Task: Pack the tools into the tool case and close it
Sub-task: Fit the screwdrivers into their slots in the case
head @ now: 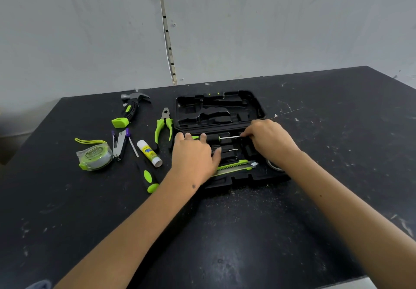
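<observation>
Case: black moulded plastic tool case (219, 108) lies open on the black scuffed tabletop (337, 131), lid half on the far side, tray half nearest the person.
Lid half: shaped recesses, nothing seated in them.
Tray contents: green-and-black utility knife (234, 166) lies lengthwise along the near edge, metal tip to the right; a green-and-black screwdriver with a thin metal shaft (225, 137) lies across the far row; a small short bit or shaft just nearer, too small to identify; a round dark roll at the tray's right end, mostly hidden by the right wrist.
Left hand (194, 153): palm down over the tray's left part, fingers spread and pressing on the screwdriver's handle end; it grips nothing, just bears down.
Right hand (267, 138): knuckles up, fingertips pinching the tip of the screwdriver shaft.
Outside the case, left side: claw hammer with ribbed black-and-green grip (131, 110); green-handled pliers (164, 126); purple-and-silver folded metal tool (120, 143); white glue stick (149, 153); green tape measure in a clear shell (95, 157); a second black-and-green handle (148, 176) near the left forearm.
Surface: matte, flecked with pale scratches.
</observation>
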